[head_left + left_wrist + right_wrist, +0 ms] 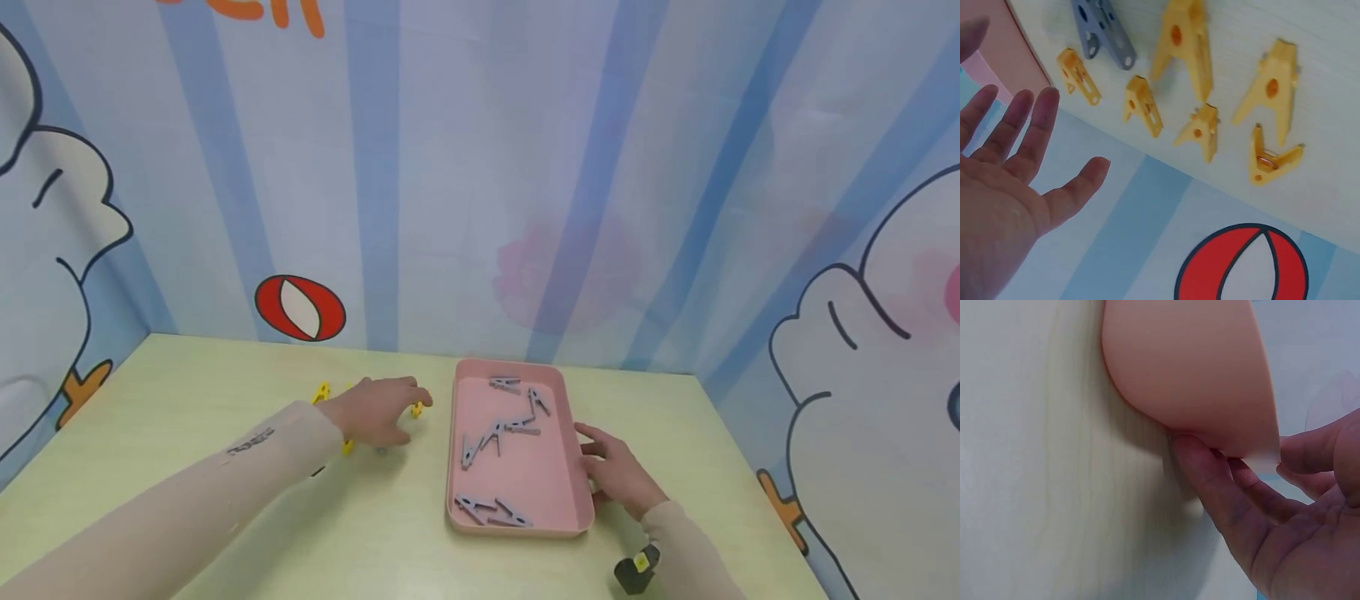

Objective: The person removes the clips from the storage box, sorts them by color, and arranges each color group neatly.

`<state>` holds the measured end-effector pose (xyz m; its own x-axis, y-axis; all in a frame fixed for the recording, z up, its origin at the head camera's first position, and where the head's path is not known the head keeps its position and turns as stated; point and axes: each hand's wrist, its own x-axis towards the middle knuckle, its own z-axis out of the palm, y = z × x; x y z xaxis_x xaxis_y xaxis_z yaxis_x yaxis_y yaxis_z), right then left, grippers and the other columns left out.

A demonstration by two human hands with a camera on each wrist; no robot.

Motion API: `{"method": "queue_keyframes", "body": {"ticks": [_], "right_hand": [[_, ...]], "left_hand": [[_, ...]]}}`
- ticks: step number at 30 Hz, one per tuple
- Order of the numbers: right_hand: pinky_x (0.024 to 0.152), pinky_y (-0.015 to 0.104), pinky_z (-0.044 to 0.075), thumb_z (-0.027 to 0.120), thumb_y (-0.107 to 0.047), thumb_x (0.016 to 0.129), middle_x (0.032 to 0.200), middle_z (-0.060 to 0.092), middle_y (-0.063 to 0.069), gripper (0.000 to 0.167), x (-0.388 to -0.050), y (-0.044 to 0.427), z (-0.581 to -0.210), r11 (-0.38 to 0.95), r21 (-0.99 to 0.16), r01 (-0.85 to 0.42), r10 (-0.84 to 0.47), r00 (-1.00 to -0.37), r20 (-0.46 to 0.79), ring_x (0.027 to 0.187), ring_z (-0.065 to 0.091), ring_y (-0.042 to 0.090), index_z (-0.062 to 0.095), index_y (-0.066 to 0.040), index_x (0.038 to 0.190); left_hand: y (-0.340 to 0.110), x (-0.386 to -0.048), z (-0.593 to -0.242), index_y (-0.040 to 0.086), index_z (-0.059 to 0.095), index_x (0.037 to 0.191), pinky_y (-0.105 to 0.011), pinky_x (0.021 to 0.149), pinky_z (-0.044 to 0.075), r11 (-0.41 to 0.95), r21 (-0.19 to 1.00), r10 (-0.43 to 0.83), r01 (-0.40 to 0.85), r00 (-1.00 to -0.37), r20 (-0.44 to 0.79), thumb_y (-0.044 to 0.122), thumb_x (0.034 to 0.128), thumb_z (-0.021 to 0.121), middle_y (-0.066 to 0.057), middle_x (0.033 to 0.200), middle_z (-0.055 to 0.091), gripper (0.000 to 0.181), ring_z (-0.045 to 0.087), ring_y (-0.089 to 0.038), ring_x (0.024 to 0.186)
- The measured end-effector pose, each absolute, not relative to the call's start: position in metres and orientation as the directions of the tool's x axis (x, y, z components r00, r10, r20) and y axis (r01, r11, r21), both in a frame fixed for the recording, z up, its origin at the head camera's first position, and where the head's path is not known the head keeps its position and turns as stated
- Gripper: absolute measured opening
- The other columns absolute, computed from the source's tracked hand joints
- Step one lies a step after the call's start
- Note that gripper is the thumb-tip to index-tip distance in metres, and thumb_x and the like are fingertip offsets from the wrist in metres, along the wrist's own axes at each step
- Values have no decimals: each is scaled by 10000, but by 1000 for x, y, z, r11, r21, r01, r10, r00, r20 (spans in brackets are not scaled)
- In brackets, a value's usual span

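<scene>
Nearest you: your pale sleeves, left and right, plus a black device with a yellow patch at the right wrist. Light wood-grain table underneath.

Your right hand holds the right wall of the pink rectangular tray, fingertips at the rim, thumb low against the outside. Tray lies lengthwise away from you, right of your left hand. Inside, seven grey-blue clothespins: two at the near end, four scattered through the middle and upper part, one by the far wall.

Your left hand is over the table left of the tray, palm down, fingers loosely spread, gripping nothing. Near its fingertips, a small yellow clothespin; others are partly covered by the hand. Left wrist view counts six yellow clothespins, two bigger, four smaller, all on the table, apart from the fingers. One loose grey-blue clothespin lies among them, outside the tray.

Beyond the table edge: blue-striped backdrop, with a red-and-white ball print, white cartoon figures either side, orange lettering top left.
</scene>
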<state>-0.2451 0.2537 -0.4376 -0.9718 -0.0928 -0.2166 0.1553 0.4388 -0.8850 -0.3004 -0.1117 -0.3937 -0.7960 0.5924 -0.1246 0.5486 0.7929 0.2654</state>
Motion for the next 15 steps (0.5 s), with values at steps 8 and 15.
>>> {"method": "queue_keyframes", "body": {"ticks": [8,15], "right_hand": [[628,448,572,484,24,982,1339,503,297,567,-243,252,-437,438,-883,166,-84,-971,-224,969,660,306,342,-45,1527],[625,445,572,488,10,983,1322,519,281,562,-243,254,-438,442,-884,156,-86,-973,-214,968,660,303,345,-41,1524]], "left_hand": [[-95,-298,-396,148,607,1331,-578,885,455,743,251,652,620,-756,-61,199,848,747,-37,1248,601,505,591,-199,1090],[-81,-297,-399,126,599,1345,-455,900,496,721,254,674,644,-737,-44,214,851,765,-34,1261,598,528,595,-184,1080]]}}
